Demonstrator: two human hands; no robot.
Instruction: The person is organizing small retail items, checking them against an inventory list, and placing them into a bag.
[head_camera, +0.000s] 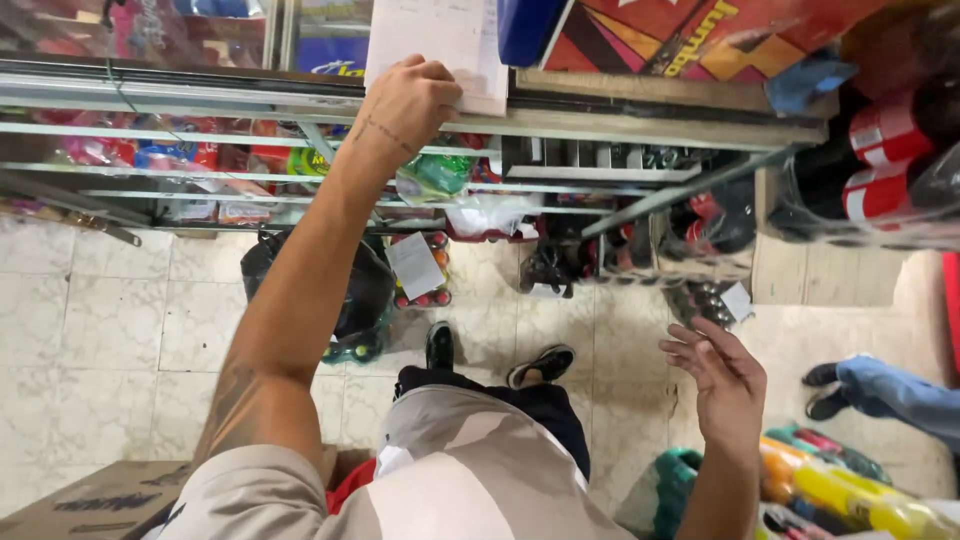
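My left hand (405, 105) reaches up to the counter edge and its closed fingers press on a white sheet of paper (440, 40) lying on the glass counter top (640, 125). My right hand (720, 375) hangs lower at the right, palm up with fingers spread, holding nothing. It hovers above the tiled floor (110, 330) near packs of dark bottles (700, 225). My feet in dark shoes (500, 355) stand below the counter.
A glass display case (180, 150) holds colourful packets. A black bag (365, 290) sits on the floor beneath it. Large dark soda bottles (880, 150) lie at the right. Another person's legs (890, 390) stand at far right. Yellow bottles (850, 490) and a cardboard box (90, 500) flank me.
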